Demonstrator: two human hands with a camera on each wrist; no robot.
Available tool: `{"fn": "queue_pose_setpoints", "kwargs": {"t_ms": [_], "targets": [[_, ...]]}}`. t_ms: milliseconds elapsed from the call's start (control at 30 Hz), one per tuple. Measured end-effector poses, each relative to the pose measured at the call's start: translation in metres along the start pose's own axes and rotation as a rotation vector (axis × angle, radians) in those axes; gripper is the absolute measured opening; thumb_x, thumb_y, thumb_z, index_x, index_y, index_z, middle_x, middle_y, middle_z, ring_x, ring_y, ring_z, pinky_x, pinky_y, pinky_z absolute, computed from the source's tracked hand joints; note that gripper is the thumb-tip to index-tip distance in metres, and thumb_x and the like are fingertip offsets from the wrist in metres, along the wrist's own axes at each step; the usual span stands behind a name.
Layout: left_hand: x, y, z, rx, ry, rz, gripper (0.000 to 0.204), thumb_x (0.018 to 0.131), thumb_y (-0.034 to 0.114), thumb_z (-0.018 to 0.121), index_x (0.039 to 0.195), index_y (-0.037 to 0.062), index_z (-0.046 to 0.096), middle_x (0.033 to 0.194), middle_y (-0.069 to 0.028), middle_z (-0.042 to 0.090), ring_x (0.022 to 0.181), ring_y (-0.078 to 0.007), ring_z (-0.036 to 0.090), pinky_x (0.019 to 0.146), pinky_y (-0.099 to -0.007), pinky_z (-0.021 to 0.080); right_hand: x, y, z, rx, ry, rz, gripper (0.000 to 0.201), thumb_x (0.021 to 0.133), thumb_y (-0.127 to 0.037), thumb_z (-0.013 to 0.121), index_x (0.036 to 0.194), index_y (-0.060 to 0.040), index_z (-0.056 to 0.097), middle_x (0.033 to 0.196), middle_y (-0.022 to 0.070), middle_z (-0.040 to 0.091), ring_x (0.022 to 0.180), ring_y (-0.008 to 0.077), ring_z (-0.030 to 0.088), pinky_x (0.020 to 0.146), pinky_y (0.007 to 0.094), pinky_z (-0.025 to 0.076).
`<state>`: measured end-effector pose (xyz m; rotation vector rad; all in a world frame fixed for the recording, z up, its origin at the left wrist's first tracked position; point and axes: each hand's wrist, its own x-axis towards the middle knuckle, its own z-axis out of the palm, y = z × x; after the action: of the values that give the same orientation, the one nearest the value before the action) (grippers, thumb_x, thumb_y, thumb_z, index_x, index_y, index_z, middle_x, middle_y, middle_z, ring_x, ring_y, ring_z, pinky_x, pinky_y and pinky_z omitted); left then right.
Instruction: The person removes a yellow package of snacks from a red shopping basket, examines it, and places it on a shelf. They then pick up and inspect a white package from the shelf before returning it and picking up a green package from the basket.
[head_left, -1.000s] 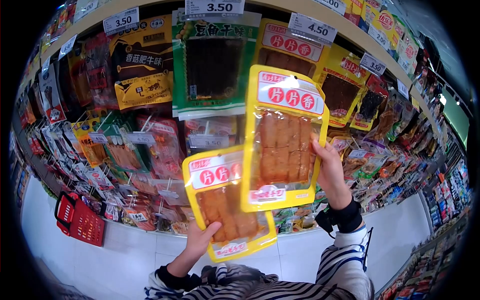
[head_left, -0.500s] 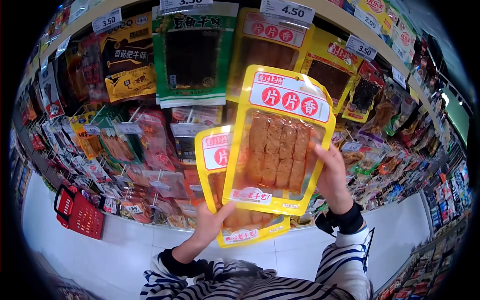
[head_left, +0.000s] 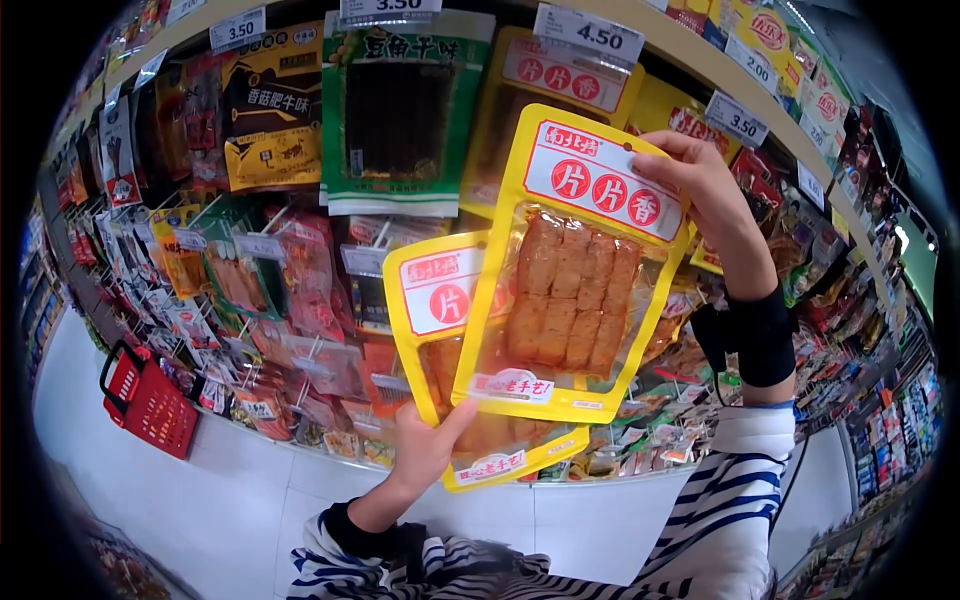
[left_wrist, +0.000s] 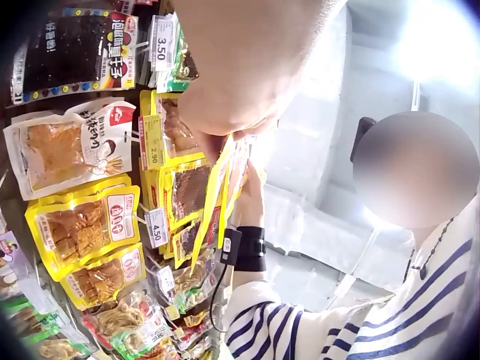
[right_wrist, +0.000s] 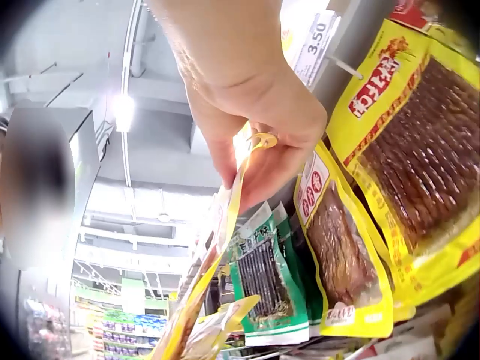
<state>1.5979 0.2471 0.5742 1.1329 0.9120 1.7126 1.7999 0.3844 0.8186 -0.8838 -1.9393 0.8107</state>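
Two yellow-edged packs of brown, sauced snack slabs are in hand, the front one overlapping the other. My right hand (head_left: pixel 700 190) pinches the front snack pack (head_left: pixel 575 290) at its top right corner. In the right wrist view this pack appears nearly edge-on between thumb and fingers. My left hand (head_left: pixel 425 450) grips the rear snack pack (head_left: pixel 435 295) at its lower left edge, its thumb lying at the front pack's bottom left corner. Most of the rear pack is hidden. Both packs tilt slightly, printed faces toward the head camera.
Behind the packs hang matching yellow packs (right_wrist: pixel 337 247) under a 4.50 price tag (head_left: pixel 588 33), next to a green pack (head_left: pixel 400 120). Lower hooks hold many more bagged snacks. A red shopping basket (head_left: pixel 150 405) stands on the pale floor (head_left: pixel 240 500) at left.
My right hand has shifted from the front pack's right edge up to its top right corner. The two packs have come closer together, overlapping more, with the left thumb now at the front pack's corner.
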Motion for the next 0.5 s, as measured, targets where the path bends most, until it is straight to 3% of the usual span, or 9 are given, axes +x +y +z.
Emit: {"fn": "queue_pose_setpoints", "kwargs": {"t_ms": [100, 200, 333, 500], "targets": [[0.021, 0.003, 0.003, -0.081, -0.042, 0.029, 0.020, 0.078, 0.008, 0.057, 0.094, -0.0038, 0.056, 0.084, -0.0052, 0.061, 0.074, -0.0083, 0.055, 0.065, -0.0221, 0.044, 0.022, -0.015, 0.007, -0.218, 0.050, 0.009, 0.023, 0.074, -0.018, 0.064, 0.086, 0.0017, 0.060, 0.072, 0.0045, 0.060, 0.062, 0.0059, 0.056, 0.056, 0.0172, 0.045], [0.045, 0.006, 0.002, -0.116, -0.070, 0.023, 0.021, 0.079, 0.009, 0.057, 0.095, -0.0038, 0.055, 0.087, -0.0051, 0.061, 0.076, -0.0074, 0.054, 0.067, -0.0218, 0.043, 0.045, -0.015, 0.008, -0.253, 0.092, -0.107, 0.023, 0.074, -0.019, 0.064, 0.084, 0.0012, 0.062, 0.069, 0.0029, 0.059, 0.060, 0.0047, 0.055, 0.052, 0.0165, 0.044], [0.077, 0.013, -0.006, -0.138, -0.109, -0.008, 0.022, 0.079, 0.011, 0.057, 0.096, -0.0034, 0.056, 0.087, -0.0048, 0.061, 0.076, -0.0068, 0.053, 0.067, -0.0220, 0.042, 0.069, -0.005, 0.010, -0.231, 0.195, -0.240, 0.023, 0.075, -0.019, 0.062, 0.084, 0.0021, 0.061, 0.073, 0.0033, 0.060, 0.064, 0.0057, 0.055, 0.056, 0.0167, 0.044], [0.104, 0.011, -0.022, -0.130, -0.160, -0.039, 0.023, 0.079, 0.013, 0.058, 0.094, -0.0038, 0.056, 0.084, -0.0046, 0.061, 0.073, -0.0066, 0.053, 0.065, -0.0218, 0.042, 0.067, 0.005, 0.007, -0.227, 0.190, -0.311, 0.019, 0.078, -0.016, 0.058, 0.084, 0.0022, 0.060, 0.077, 0.0004, 0.058, 0.069, 0.0038, 0.051, 0.062, 0.0164, 0.040]]}}
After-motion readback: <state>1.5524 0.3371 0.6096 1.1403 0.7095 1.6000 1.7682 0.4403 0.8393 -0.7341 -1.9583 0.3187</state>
